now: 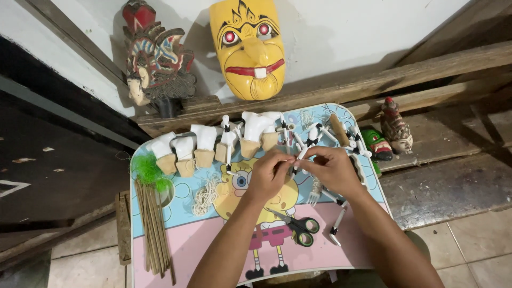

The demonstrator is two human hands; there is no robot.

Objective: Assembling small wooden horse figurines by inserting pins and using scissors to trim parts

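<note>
Small white-and-black jointed puppet piece (pixel 298 154) pinched between fingertips of left hand (pixel 269 173) and right hand (pixel 332 169), above pastel cartoon-printed bench (pixel 186 240), green-handled scissors (pixel 300 228) just below hands, bundle of thin wooden sticks (pixel 153 226) at left edge, yellow carved wall mask (pixel 248 47) behind.

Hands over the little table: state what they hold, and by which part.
Both the left hand and right hand pinch a small white stick-like piece at its lower end; what it is cannot be told.
</note>
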